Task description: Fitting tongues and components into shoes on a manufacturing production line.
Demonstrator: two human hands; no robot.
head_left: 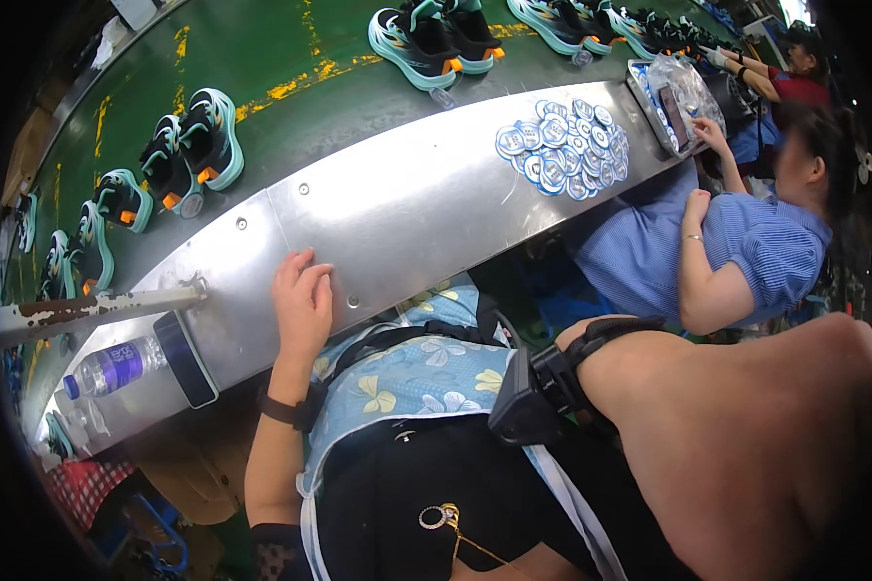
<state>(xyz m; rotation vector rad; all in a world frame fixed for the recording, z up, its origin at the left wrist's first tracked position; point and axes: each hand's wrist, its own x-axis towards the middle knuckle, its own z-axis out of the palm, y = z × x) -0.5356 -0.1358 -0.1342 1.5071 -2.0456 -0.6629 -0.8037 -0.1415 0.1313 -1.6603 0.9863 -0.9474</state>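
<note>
My left hand point(302, 298) rests at the near edge of the metal bench top point(388, 213), its fingers loosely bent and slightly apart. Nothing shows between them. Around that wrist is a dark band point(286, 413). From the right my bare right arm point(736, 436) reaches across, wearing a black strap with a black device point(533, 399). My right hand itself does not show. Farther right along the bench lies a spread of round blue-and-white labels point(564, 145). Left of my left hand are a dark phone-like slab point(186, 360) and a clear bottle with a purple label point(116, 368).
Black-and-mint sports shoes point(210, 140) with orange tabs stand along the green conveyor belt point(271, 58) beyond the bench. A chipped metal bar point(97, 315) juts over the left end. At right, a person in blue point(746, 242) reaches to a tray point(639, 102) holding clear plastic.
</note>
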